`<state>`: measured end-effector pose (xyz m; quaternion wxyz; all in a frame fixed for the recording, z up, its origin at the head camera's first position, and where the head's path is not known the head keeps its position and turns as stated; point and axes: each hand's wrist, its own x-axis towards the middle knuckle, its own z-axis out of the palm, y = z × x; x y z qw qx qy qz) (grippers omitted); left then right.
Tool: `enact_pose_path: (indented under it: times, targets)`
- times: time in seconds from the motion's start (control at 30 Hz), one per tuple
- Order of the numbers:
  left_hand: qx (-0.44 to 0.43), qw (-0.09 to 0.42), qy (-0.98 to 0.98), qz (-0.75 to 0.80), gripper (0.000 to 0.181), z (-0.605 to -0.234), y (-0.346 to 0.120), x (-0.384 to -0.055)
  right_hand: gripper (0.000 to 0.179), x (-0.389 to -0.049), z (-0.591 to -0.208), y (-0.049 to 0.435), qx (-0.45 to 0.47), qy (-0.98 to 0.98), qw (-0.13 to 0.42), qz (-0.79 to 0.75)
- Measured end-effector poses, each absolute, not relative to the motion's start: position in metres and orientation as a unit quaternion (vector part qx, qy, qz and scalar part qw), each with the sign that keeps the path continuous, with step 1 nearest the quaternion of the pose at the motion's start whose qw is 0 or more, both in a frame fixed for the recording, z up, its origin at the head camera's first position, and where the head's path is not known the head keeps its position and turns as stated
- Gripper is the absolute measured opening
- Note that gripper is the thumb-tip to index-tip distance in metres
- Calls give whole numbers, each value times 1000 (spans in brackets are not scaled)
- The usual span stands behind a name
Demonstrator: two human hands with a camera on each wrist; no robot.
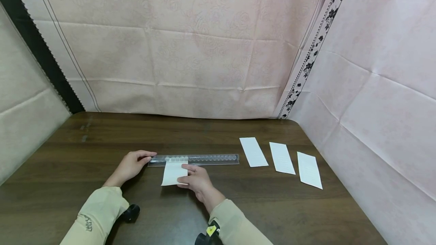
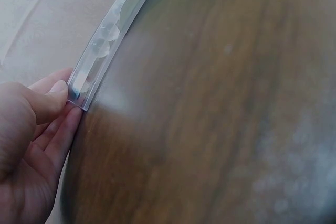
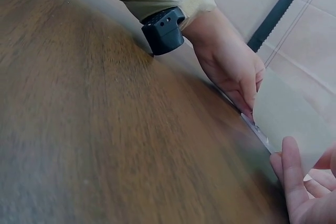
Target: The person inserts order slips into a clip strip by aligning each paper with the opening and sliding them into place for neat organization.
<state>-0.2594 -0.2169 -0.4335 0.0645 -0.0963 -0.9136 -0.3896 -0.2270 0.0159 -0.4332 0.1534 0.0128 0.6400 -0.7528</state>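
A clear plastic ruler [image 1: 211,158] lies crosswise on the table in the head view. My left hand [image 1: 134,165] pinches its left end, with the thumb on top and fingers below in the left wrist view, where the ruler's end [image 2: 86,85] shows round cut-outs. A white paper slip [image 1: 173,173] meets the ruler near that end, its top edge overlapping the ruler and its lower part tilted up off the table. My right hand [image 1: 197,182] holds the slip by its right side. From the right wrist, the slip [image 3: 286,119] stands raised between both hands.
Three more white paper slips, a left one [image 1: 253,152], a middle one [image 1: 282,157] and a right one [image 1: 309,169], lie in a row on the right of the brown wooden table [image 1: 153,207]. Pale patterned cloth [image 1: 204,48] hangs behind the table and at both sides.
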Motion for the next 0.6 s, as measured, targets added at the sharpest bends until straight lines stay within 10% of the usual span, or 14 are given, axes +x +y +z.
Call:
enact_pose_path:
  times: [0.6]
  targets:
    - [-90,51,-913,-394,24,-432,-218,-258,49,-227,-433,26,7,658,150,-738]
